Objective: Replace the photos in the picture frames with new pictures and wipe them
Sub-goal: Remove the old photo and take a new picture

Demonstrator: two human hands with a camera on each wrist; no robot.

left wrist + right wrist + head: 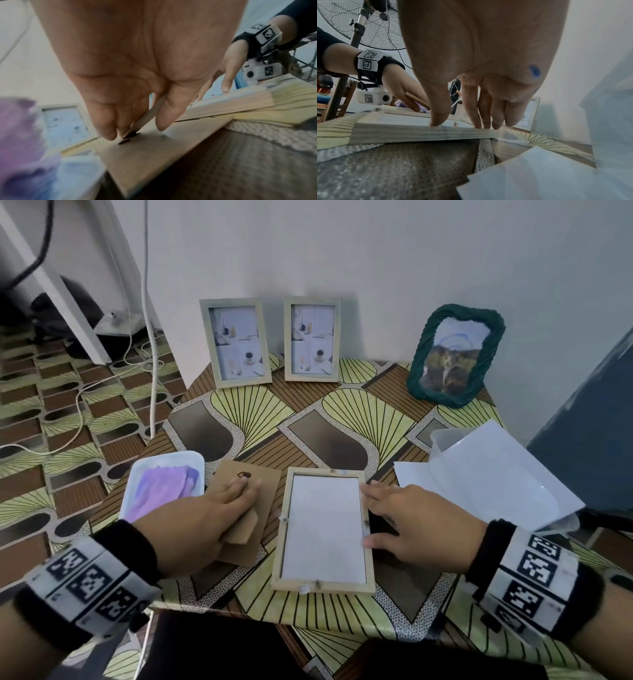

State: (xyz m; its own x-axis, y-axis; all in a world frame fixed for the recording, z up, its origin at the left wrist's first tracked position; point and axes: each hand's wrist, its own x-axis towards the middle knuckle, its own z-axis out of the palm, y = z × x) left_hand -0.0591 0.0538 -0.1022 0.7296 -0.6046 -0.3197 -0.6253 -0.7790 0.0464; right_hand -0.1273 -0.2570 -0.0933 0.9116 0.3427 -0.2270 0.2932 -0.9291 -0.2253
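Observation:
A light wooden picture frame (342, 586) lies face down at the middle of the table, with a white sheet (323, 529) in its opening. My right hand (373, 508) rests straight fingertips and thumb on the frame's right rail (423, 133). Left of the frame lies the brown backing board (227, 474). My left hand (239, 491) is on it, pinching its folding stand flap (149, 115) between thumb and fingers. A purple cloth (164, 491) lies in a white tray (191, 460) at the far left.
Two pale frames (236, 342) (312, 338) and a green woven frame (455, 357) stand against the back wall. White sheets (507, 474) and a translucent plastic container (442, 436) lie at the right. Cables run over the floor at the left.

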